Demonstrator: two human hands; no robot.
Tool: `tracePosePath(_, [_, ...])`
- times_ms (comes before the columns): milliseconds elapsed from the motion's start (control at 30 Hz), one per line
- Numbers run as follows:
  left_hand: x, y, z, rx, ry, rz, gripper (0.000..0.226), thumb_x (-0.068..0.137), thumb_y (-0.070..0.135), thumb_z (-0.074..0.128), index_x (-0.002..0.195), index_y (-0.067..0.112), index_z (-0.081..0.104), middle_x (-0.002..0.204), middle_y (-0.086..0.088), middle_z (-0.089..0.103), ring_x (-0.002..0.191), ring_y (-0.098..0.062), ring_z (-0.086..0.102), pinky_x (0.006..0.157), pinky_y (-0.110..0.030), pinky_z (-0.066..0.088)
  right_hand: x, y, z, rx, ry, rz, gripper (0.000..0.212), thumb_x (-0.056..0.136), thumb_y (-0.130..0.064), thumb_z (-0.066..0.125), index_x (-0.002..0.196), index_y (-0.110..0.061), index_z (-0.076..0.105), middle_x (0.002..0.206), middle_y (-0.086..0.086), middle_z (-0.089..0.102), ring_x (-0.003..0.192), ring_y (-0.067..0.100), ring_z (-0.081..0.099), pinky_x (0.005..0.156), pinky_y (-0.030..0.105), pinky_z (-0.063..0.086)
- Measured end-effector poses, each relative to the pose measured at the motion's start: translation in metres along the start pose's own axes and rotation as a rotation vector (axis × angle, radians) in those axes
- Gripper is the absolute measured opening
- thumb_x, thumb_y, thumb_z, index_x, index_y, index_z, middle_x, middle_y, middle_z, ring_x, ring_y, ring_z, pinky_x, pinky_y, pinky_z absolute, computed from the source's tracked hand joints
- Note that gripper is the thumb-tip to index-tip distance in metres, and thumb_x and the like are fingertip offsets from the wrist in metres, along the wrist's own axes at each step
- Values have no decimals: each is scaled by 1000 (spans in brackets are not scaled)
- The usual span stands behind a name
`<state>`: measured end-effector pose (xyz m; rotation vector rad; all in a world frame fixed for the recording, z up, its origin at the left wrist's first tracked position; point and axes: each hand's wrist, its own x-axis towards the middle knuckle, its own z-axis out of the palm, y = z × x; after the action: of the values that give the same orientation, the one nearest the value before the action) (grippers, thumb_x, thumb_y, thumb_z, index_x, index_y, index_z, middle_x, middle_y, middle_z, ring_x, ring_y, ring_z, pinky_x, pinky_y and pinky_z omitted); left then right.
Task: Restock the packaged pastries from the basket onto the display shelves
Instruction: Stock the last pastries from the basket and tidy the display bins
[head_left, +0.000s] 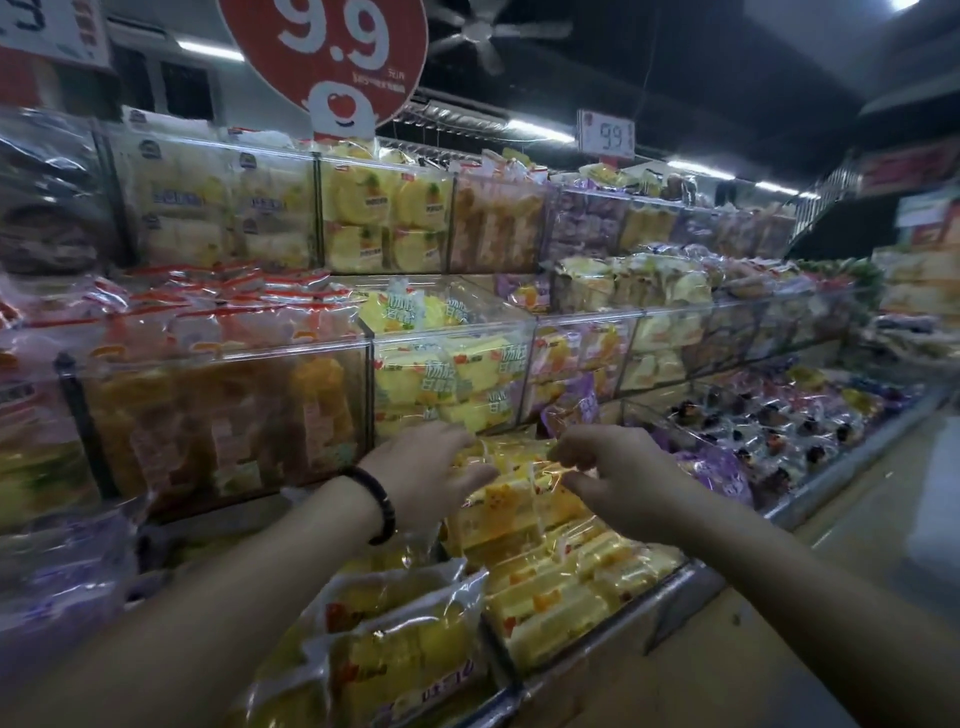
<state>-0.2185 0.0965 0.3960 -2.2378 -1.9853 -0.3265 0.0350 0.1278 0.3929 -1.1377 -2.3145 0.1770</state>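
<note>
Had both arms stretched out over the lowest tier of the display shelves (821, 488), right at the pile of yellow packaged pastries (524, 519) lying there in clear wrappers. Laid the left hand (431, 467) on the left side of that pile, fingers fairly straight and spread, thumb poking across toward the other hand, just touching the wrappers and not closed round anything. Wore a black bracelet (382, 506) on that wrist. Set the right hand (615, 475) just beside it on the right side of the pile, fingers curled in and pinching a crinkly bit of wrapper at the top of one pack. Bit blurry there, so couldn't make out exactly which pack.

Saw more big yellow bags (410, 649) packed in nearer the camera on the same tier. Noticed a clear bin (452, 332) directly above the hands, stuffed with yellow packs with white lettering, and next to it on the left a bin of orange cake packs (223, 421). Spotted purple packs (722, 467) to the right of the hands and dark pastries (789, 431) further along that tier. Up top, found round yellow pastries (384, 218) behind clear panels, plus a big red round 9.9 sign (322, 52) and a smaller 9.9 price tag (605, 136) further down the aisle.
</note>
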Motion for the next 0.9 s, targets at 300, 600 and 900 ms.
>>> tracePosePath(300, [-2, -20, 21, -37, -6, -81, 91, 92, 85, 16, 151, 25, 52, 151, 1, 56, 132, -20, 56, 105, -44, 52, 99, -3, 34, 17, -50, -75, 28, 103, -11, 59, 126, -20, 71, 123, -5, 73, 109, 8, 67, 98, 26, 57])
tracePosePath(600, [-2, -22, 23, -51, -1, -156, 88, 92, 86, 23, 150, 26, 54, 84, 5, 72, 77, -10, 69, 73, -38, 63, 138, -3, 60, -94, -205, -224, 21, 99, -18, 69, 118, -20, 77, 111, -7, 76, 95, 4, 69, 82, 18, 56])
tracePosePath(900, [-9, -16, 22, -76, 55, -195, 68, 99, 76, 26, 126, 32, 70, 79, 7, 67, 74, -11, 66, 71, -39, 62, 143, 2, 62, -105, -195, -243, 18, 93, -18, 78, 109, -25, 81, 97, -16, 76, 86, -3, 70, 77, 12, 53])
